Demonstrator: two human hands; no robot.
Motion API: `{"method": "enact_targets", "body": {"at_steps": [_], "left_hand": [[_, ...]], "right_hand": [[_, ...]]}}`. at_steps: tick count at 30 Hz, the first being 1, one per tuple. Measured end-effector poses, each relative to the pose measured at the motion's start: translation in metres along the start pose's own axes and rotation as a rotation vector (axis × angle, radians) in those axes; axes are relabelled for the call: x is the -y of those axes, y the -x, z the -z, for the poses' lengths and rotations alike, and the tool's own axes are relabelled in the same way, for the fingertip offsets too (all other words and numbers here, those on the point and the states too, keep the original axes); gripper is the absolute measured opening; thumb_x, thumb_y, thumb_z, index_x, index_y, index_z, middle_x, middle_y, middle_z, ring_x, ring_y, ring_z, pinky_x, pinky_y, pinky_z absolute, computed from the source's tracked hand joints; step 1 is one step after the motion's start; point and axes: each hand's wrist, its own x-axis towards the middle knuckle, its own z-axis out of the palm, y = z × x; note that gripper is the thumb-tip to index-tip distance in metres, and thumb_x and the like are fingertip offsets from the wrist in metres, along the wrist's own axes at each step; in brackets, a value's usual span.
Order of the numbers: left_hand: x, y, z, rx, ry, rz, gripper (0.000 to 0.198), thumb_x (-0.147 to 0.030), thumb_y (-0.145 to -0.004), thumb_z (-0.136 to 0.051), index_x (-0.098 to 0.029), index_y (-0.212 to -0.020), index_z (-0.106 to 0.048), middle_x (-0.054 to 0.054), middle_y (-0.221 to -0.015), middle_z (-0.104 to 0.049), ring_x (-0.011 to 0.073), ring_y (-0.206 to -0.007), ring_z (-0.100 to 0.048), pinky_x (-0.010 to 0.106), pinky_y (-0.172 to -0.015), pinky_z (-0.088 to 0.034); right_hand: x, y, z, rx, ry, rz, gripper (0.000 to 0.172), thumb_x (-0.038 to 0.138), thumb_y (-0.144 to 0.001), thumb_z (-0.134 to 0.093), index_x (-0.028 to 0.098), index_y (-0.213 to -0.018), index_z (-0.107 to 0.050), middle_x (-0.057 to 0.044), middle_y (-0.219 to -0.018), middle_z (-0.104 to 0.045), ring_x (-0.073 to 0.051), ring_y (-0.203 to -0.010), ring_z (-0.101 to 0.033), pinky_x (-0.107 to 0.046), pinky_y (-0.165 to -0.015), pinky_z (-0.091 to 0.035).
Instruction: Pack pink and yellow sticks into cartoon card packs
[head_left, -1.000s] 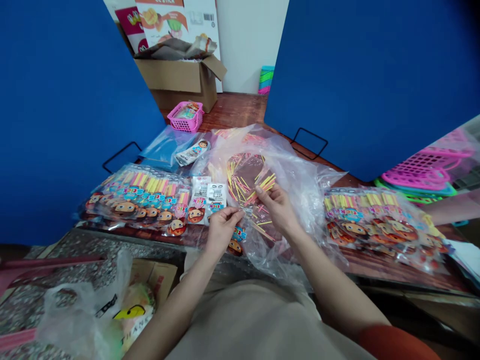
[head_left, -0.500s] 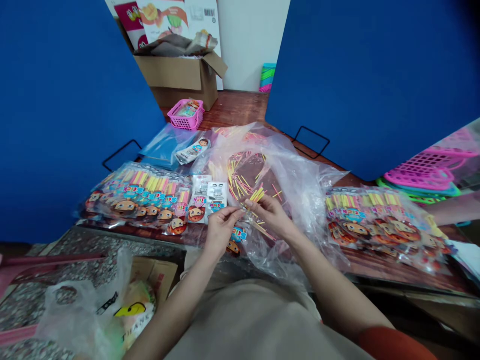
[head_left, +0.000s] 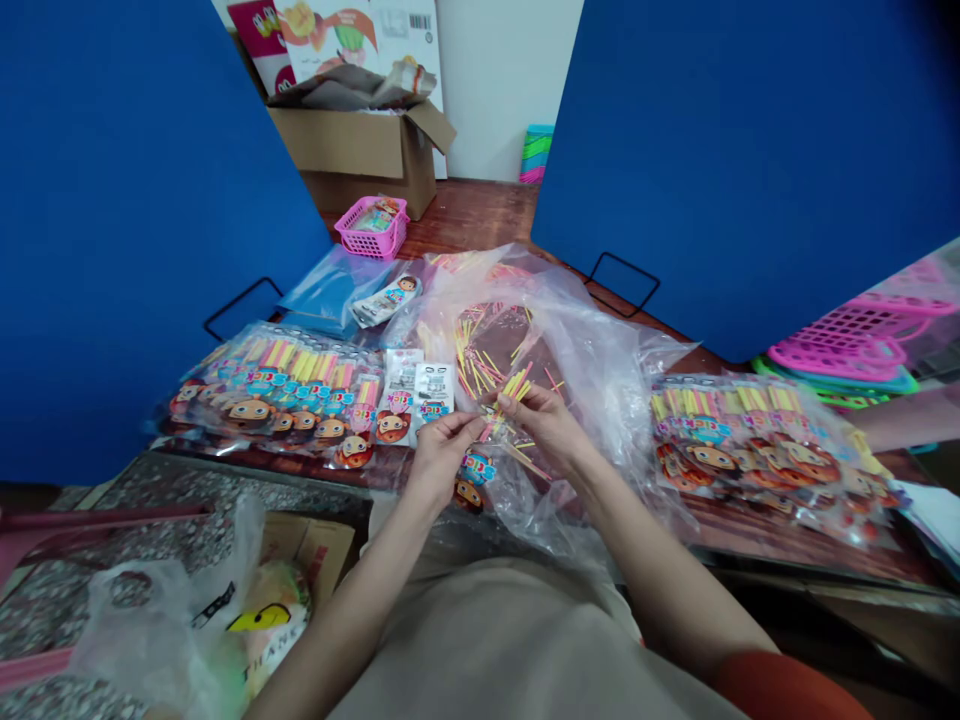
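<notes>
My right hand (head_left: 549, 422) pinches a small bundle of thin yellow and pink sticks (head_left: 516, 383) between thumb and fingers. Close beside it, my left hand (head_left: 444, 452) is closed at the edge of a clear printed packet (head_left: 472, 482), which hangs below the fingers with its cartoon face showing. The lower ends of the sticks meet the packet's edge between both hands; how far they reach inside cannot be made out. Loose sticks (head_left: 480, 372) lie scattered on a large clear plastic bag (head_left: 600, 350) just beyond. Two flat printed packets (head_left: 433, 385) rest left of my hands.
Filled stick packets (head_left: 285, 395) overlap at the left, with another pile (head_left: 757, 440) at the right. A pink basket (head_left: 373, 230) and a cardboard box (head_left: 360, 150) stand behind. Blue panels (head_left: 750, 150) flank the table. Another person's arm (head_left: 915, 420) shows at far right.
The sticks in my right hand have tipped more upright, and pink ones now show among the yellow. My right hand has shifted slightly; my left hand stays nearly in place.
</notes>
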Motion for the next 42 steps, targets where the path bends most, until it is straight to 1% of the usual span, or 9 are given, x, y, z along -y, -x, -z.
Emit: {"method": "enact_targets", "body": {"at_steps": [5, 13, 17, 22, 26, 30, 33, 36, 42], "left_hand": [[0.001, -0.003, 0.001, 0.031, -0.063, -0.029, 0.026, -0.035, -0.055, -0.085, -0.015, -0.068, -0.074, 0.001, -0.063, -0.070, 0.0108, -0.058, -0.058, 0.021, -0.057, -0.045], [0.003, -0.004, 0.000, 0.043, -0.013, 0.018, 0.028, -0.037, -0.056, -0.084, -0.015, -0.070, -0.074, 0.000, -0.062, -0.068, 0.0113, -0.057, -0.056, 0.024, -0.057, -0.045], [0.003, -0.004, 0.000, 0.035, -0.016, -0.006, 0.027, -0.037, -0.056, -0.084, -0.015, -0.069, -0.074, 0.000, -0.062, -0.067, 0.0103, -0.057, -0.054, 0.023, -0.059, -0.044], [0.000, -0.003, 0.001, 0.032, -0.004, -0.016, 0.026, -0.034, -0.055, -0.085, -0.015, -0.068, -0.074, -0.001, -0.058, -0.065, 0.0089, -0.055, -0.052, 0.022, -0.059, -0.043], [-0.001, -0.003, 0.004, 0.005, 0.024, 0.013, 0.029, -0.035, -0.053, -0.086, -0.015, -0.071, -0.074, 0.000, -0.064, -0.069, 0.0099, -0.057, -0.055, 0.023, -0.059, -0.044], [-0.001, -0.006, 0.012, -0.050, 0.028, -0.002, 0.032, -0.037, -0.053, -0.086, -0.015, -0.071, -0.074, -0.001, -0.064, -0.068, 0.0090, -0.056, -0.054, 0.022, -0.057, -0.042], [0.000, -0.009, 0.017, -0.085, 0.025, -0.047, 0.033, -0.038, -0.053, -0.086, -0.015, -0.073, -0.074, -0.001, -0.063, -0.067, 0.0085, -0.055, -0.052, 0.021, -0.056, -0.041], [0.000, -0.010, 0.019, -0.102, 0.025, -0.074, 0.035, -0.039, -0.053, -0.086, -0.014, -0.074, -0.073, -0.001, -0.064, -0.068, 0.0083, -0.055, -0.052, 0.021, -0.056, -0.041], [-0.004, -0.008, 0.022, -0.138, 0.039, -0.107, 0.036, -0.037, -0.049, -0.088, -0.015, -0.068, -0.068, -0.002, -0.063, -0.067, 0.0090, -0.057, -0.054, 0.021, -0.059, -0.043]], "right_hand": [[0.000, -0.004, 0.004, -0.061, -0.094, -0.043, 0.037, 0.055, -0.067, -0.077, 0.020, -0.075, -0.073, -0.002, -0.074, -0.071, -0.013, -0.066, -0.058, -0.026, -0.066, -0.048], [-0.006, -0.002, 0.000, -0.121, -0.080, -0.054, 0.040, 0.056, -0.058, -0.083, 0.020, -0.074, -0.075, -0.002, -0.071, -0.072, -0.016, -0.067, -0.061, -0.029, -0.067, -0.049], [-0.005, 0.000, 0.004, -0.049, -0.020, -0.045, 0.038, 0.054, -0.061, -0.081, 0.021, -0.080, -0.076, -0.002, -0.079, -0.074, -0.016, -0.073, -0.063, -0.029, -0.070, -0.049], [-0.003, 0.004, 0.003, -0.035, 0.158, 0.113, 0.042, 0.060, -0.081, -0.062, 0.024, -0.100, -0.073, -0.001, -0.089, -0.072, -0.017, -0.084, -0.064, -0.030, -0.080, -0.049], [-0.005, 0.005, 0.005, 0.108, 0.325, 0.142, 0.042, 0.058, -0.086, -0.057, 0.023, -0.102, -0.072, -0.002, -0.095, -0.071, -0.019, -0.091, -0.063, -0.032, -0.086, -0.048], [-0.007, -0.025, 0.024, -0.076, 0.476, 0.200, 0.047, 0.052, -0.097, -0.038, 0.020, -0.115, -0.067, -0.006, -0.101, -0.071, -0.019, -0.089, -0.065, -0.031, -0.080, -0.050], [-0.010, -0.067, 0.034, -0.193, 1.004, 0.189, 0.034, 0.034, -0.095, -0.047, 0.013, -0.110, -0.069, -0.011, -0.101, -0.072, -0.021, -0.090, -0.066, -0.031, -0.081, -0.049], [-0.014, -0.105, 0.030, -0.134, 1.321, 0.097, 0.032, 0.021, -0.087, -0.056, 0.010, -0.115, -0.067, -0.016, -0.107, -0.071, -0.026, -0.096, -0.066, -0.033, -0.084, -0.048], [-0.013, -0.134, 0.007, 0.069, 1.436, 0.042, 0.034, 0.014, -0.076, -0.065, 0.013, -0.110, -0.068, -0.015, -0.109, -0.071, -0.026, -0.099, -0.066, -0.029, -0.085, -0.048]]}}
